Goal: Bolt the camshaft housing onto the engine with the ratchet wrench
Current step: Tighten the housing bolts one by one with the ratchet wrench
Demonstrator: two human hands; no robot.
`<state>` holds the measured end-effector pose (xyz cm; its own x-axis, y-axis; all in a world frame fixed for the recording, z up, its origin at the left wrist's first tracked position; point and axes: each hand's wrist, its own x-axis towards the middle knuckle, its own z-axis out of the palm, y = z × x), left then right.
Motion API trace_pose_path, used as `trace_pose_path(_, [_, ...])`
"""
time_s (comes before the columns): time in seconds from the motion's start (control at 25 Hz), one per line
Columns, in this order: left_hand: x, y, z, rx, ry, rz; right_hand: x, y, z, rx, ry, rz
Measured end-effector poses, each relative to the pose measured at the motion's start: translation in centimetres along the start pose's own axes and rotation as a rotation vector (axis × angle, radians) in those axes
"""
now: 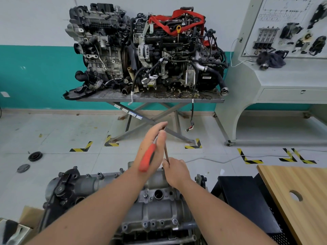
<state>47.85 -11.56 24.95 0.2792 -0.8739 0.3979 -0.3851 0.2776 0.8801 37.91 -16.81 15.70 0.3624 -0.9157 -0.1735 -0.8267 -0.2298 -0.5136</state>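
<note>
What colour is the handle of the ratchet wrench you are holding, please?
Orange-red with a black strip; the head view shows the ratchet wrench handle lying against the left hand.

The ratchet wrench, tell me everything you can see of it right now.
The ratchet wrench has an orange-red handle with a black strip, and a thin metal shaft that runs down toward the far end of the camshaft housing. The handle tilts up and away, lying against the left hand, whose straight fingers cover the wrench's head. The right hand pinches the shaft low down. Its tip is hidden.
</note>
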Motion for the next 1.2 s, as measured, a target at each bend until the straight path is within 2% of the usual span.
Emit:
trace_pose_path(0.12, [0.9,1.4,1.8,-0.512,0.120,-0.444,0.2,0.2,0.1,-0.007,0.015,-0.014])
trace_pose_path(0.2, [1.5,1.6,1.9,-0.724,0.145,-0.617,0.3,0.2,0.2,-0.010,0.014,-0.021])
trace_pose_path(0.28, [2.2,1.6,1.3,-0.758,0.113,-0.685,0.3,0.3,0.3,-0.008,0.012,-0.027])
trace_pose_path(0.4, [2.9,2.1,0.2,-0.620,0.031,-0.748,0.0,0.2,0.2,0.013,0.024,-0.013])
trace_pose_path(0.48, [3.6,2.7,-0.9,-0.459,-0.149,-0.788,-0.2,0.2,0.1,0.001,0.023,-0.019])
trace_pose_path(0.56, [4.4,3.4,-2.0,-0.257,-0.379,-0.800,-0.4,0.2,-0.1,0.003,0.011,-0.034])
trace_pose_path(0.68, [5.4,3.8,-3.0,-0.024,-0.524,-0.748,-0.3,0.3,-0.1,0.031,-0.002,-0.039])
trace_pose_path(0.8, [5.3,3.4,-3.4,-0.008,-0.542,-0.647,-0.3,0.4,0.0,0.028,0.004,-0.048])
trace_pose_path(0.96, [5.0,3.3,-3.6,-0.032,-0.499,-0.611,-0.3,0.4,0.0,0.012,0.010,-0.055])
trace_pose_path(1.08, [5.5,4.9,-2.9,0.135,-0.483,-0.583,-0.2,0.5,0.2,0.008,0.008,-0.047])
trace_pose_path(1.12, [5.7,5.4,-2.5,0.221,-0.487,-0.538,-0.3,0.5,0.2,0.008,0.008,-0.044])
trace_pose_path(1.2, [5.7,6.2,-1.7,0.497,-0.541,-0.340,-0.2,0.4,0.1,0.010,0.007,-0.045])
